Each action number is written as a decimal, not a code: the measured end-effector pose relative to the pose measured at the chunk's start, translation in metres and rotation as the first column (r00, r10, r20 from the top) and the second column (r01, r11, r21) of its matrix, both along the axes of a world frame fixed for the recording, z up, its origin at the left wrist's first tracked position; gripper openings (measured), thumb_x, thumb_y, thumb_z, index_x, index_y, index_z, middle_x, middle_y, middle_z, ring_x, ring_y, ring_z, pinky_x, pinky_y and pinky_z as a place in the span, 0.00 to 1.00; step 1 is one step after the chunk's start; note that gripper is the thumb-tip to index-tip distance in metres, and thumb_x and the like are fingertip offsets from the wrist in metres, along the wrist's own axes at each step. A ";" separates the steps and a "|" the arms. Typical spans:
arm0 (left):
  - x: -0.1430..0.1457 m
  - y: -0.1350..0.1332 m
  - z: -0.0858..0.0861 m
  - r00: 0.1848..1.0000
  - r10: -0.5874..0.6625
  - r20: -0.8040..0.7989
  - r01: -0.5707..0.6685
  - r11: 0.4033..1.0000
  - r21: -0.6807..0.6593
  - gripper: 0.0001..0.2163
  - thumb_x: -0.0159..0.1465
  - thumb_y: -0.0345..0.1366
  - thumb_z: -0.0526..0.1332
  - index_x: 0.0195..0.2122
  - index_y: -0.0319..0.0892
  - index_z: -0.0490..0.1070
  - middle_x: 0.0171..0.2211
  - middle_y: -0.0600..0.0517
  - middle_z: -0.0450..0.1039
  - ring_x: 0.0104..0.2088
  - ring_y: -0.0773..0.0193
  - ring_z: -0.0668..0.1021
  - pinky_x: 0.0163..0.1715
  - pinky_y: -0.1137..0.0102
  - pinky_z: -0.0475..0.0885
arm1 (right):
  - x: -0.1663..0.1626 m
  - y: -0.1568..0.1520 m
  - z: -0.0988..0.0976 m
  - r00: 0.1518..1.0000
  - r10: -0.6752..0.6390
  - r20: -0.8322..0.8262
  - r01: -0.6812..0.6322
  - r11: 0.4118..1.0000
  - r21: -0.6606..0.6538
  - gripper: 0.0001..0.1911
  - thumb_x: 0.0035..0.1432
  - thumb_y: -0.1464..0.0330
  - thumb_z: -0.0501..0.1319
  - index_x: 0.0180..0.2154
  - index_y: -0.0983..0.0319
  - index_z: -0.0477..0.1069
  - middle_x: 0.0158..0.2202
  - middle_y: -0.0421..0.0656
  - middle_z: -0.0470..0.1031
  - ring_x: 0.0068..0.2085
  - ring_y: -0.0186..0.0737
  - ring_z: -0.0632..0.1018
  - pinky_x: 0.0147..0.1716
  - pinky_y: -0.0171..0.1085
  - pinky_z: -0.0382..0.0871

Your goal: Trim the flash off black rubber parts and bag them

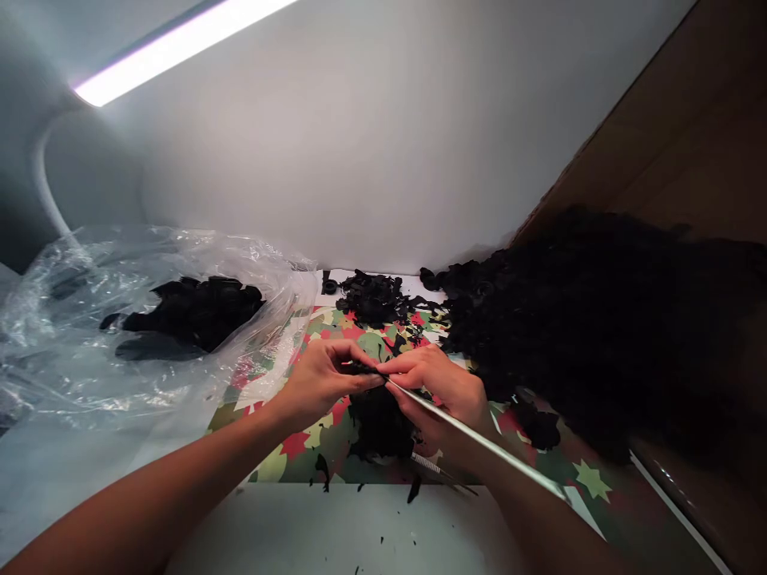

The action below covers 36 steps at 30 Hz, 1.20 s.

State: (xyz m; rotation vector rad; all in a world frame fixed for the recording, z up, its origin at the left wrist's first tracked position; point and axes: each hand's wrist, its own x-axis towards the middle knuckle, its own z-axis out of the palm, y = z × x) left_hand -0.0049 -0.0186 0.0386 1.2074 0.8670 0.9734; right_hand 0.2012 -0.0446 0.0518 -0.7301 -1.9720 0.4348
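In the middle of the view my left hand is closed, pinching a small black piece between thumb and fingers. My right hand grips a long, slim silver tool; its tip meets the black piece, and its back end runs down to the right over my forearm. Whether the tool is a blade or tweezers I cannot make out. Under both hands a heap of black scraps lies on a sheet patterned with coloured stars. A ribbed metal tool lies beside the heap, partly hidden by my right wrist.
On the left, a clear plastic bag holds black pieces. A smaller black pile lies behind my hands. A large black mass fills the right, against a brown cardboard panel. A lit lamp hangs above.
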 end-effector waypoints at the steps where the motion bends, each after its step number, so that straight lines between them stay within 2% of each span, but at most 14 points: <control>1: 0.000 0.000 -0.001 1.000 0.005 0.001 -0.005 1.000 -0.007 0.09 0.52 0.36 0.77 0.29 0.38 0.81 0.27 0.52 0.79 0.26 0.69 0.76 0.28 0.74 0.71 | -0.002 0.000 -0.001 1.000 -0.007 0.015 0.007 1.000 0.023 0.08 0.64 0.76 0.62 0.36 0.57 0.72 0.43 0.43 0.83 0.41 0.42 0.82 0.46 0.44 0.71; 4: 0.002 0.000 -0.003 1.000 0.025 -0.010 -0.025 0.999 -0.028 0.10 0.51 0.36 0.77 0.29 0.38 0.80 0.26 0.53 0.78 0.26 0.69 0.76 0.28 0.74 0.71 | -0.006 0.001 -0.005 0.994 -0.091 0.054 0.087 0.994 0.065 0.08 0.66 0.76 0.59 0.36 0.57 0.72 0.41 0.43 0.83 0.40 0.41 0.81 0.47 0.44 0.69; 6: 0.002 0.000 -0.004 0.999 0.040 -0.018 -0.041 0.999 -0.030 0.10 0.51 0.36 0.78 0.28 0.38 0.79 0.27 0.53 0.79 0.26 0.70 0.76 0.29 0.74 0.72 | -0.007 0.003 -0.006 0.984 -0.170 0.057 0.168 0.985 0.026 0.08 0.66 0.74 0.59 0.35 0.57 0.73 0.39 0.42 0.83 0.40 0.42 0.81 0.47 0.44 0.69; 10: 0.001 0.001 0.000 0.999 0.047 -0.002 -0.047 0.999 -0.016 0.11 0.50 0.36 0.78 0.30 0.39 0.79 0.29 0.52 0.79 0.28 0.67 0.78 0.31 0.72 0.75 | -0.001 0.008 -0.002 0.963 -0.267 -0.026 0.251 0.932 -0.263 0.09 0.65 0.69 0.61 0.30 0.58 0.72 0.38 0.42 0.81 0.39 0.42 0.79 0.40 0.40 0.69; 13: 0.000 0.001 0.002 1.000 0.027 -0.010 -0.027 0.998 0.055 0.12 0.52 0.35 0.77 0.35 0.40 0.81 0.33 0.51 0.80 0.33 0.64 0.80 0.34 0.71 0.76 | 0.001 0.010 -0.002 0.962 -0.239 -0.131 0.154 0.875 -0.459 0.09 0.65 0.66 0.58 0.31 0.59 0.71 0.33 0.41 0.76 0.36 0.40 0.75 0.36 0.37 0.66; 17: -0.002 0.001 0.000 0.997 0.038 -0.060 -0.021 0.967 0.254 0.12 0.55 0.31 0.75 0.41 0.44 0.81 0.42 0.49 0.82 0.45 0.59 0.80 0.48 0.65 0.75 | -0.007 0.008 -0.010 0.975 -0.109 -0.195 -0.050 0.747 -0.663 0.17 0.70 0.57 0.52 0.36 0.60 0.71 0.22 0.35 0.60 0.25 0.35 0.63 0.26 0.34 0.57; 20: -0.001 -0.001 -0.002 0.996 0.002 -0.090 0.030 0.936 0.351 0.18 0.57 0.30 0.73 0.49 0.47 0.79 0.51 0.48 0.80 0.54 0.56 0.77 0.59 0.61 0.69 | -0.016 0.004 -0.014 0.977 -0.118 -0.180 -0.035 0.737 -0.675 0.21 0.66 0.50 0.58 0.31 0.60 0.69 0.24 0.35 0.59 0.25 0.34 0.59 0.24 0.34 0.52; 23: 0.001 -0.002 -0.002 0.999 0.020 -0.024 -0.012 0.956 0.294 0.32 0.54 0.32 0.76 0.60 0.51 0.72 0.58 0.47 0.75 0.60 0.54 0.74 0.57 0.63 0.72 | -0.021 0.000 -0.014 0.962 -0.212 -0.173 0.061 0.783 -0.620 0.19 0.62 0.53 0.64 0.28 0.60 0.70 0.23 0.35 0.60 0.25 0.33 0.59 0.24 0.35 0.52; 24: 0.002 -0.003 -0.002 0.999 0.041 -0.005 -0.038 0.969 0.245 0.31 0.53 0.34 0.77 0.59 0.50 0.72 0.57 0.46 0.76 0.59 0.54 0.75 0.53 0.65 0.74 | -0.022 -0.001 -0.013 0.958 -0.234 -0.165 0.093 0.799 -0.594 0.18 0.62 0.54 0.64 0.27 0.60 0.71 0.21 0.35 0.59 0.24 0.33 0.58 0.24 0.35 0.51; 27: 0.003 -0.004 0.001 0.998 0.062 -0.008 -0.061 0.992 0.110 0.18 0.55 0.38 0.75 0.47 0.43 0.79 0.44 0.47 0.82 0.45 0.57 0.82 0.43 0.66 0.78 | -0.020 -0.003 -0.012 0.965 -0.229 -0.127 0.125 0.828 -0.546 0.15 0.59 0.56 0.67 0.28 0.60 0.75 0.20 0.34 0.56 0.22 0.32 0.55 0.23 0.35 0.50; 29: 0.003 -0.005 0.002 0.999 0.047 -0.019 -0.045 0.993 0.105 0.15 0.57 0.38 0.74 0.45 0.42 0.80 0.40 0.48 0.83 0.41 0.58 0.83 0.43 0.65 0.79 | -0.018 -0.002 -0.011 0.968 -0.211 -0.136 0.092 0.803 -0.589 0.13 0.59 0.57 0.67 0.33 0.60 0.77 0.20 0.33 0.55 0.22 0.32 0.55 0.23 0.34 0.50; 31: 0.002 -0.006 0.002 0.998 0.046 -0.042 -0.039 0.985 0.166 0.17 0.57 0.35 0.74 0.48 0.43 0.80 0.43 0.48 0.83 0.43 0.57 0.83 0.46 0.64 0.79 | -0.017 0.000 -0.011 0.959 -0.222 -0.176 0.053 0.752 -0.657 0.14 0.60 0.56 0.65 0.35 0.60 0.77 0.21 0.33 0.55 0.23 0.33 0.56 0.23 0.34 0.49; 34: 0.002 -0.006 0.001 0.996 0.026 -0.082 -0.008 0.975 0.223 0.17 0.59 0.32 0.72 0.50 0.44 0.80 0.47 0.47 0.82 0.45 0.57 0.83 0.49 0.62 0.79 | -0.016 0.002 -0.010 0.941 -0.244 -0.232 0.009 0.706 -0.708 0.17 0.59 0.54 0.65 0.31 0.61 0.76 0.22 0.36 0.60 0.25 0.33 0.58 0.24 0.34 0.51; 36: 0.002 -0.006 -0.001 0.999 0.003 -0.047 0.006 0.981 0.192 0.17 0.59 0.32 0.71 0.51 0.43 0.79 0.48 0.46 0.82 0.46 0.57 0.83 0.49 0.62 0.79 | -0.017 0.003 -0.011 0.931 -0.255 -0.262 -0.012 0.695 -0.719 0.18 0.58 0.54 0.66 0.27 0.62 0.75 0.23 0.36 0.62 0.26 0.33 0.58 0.25 0.35 0.51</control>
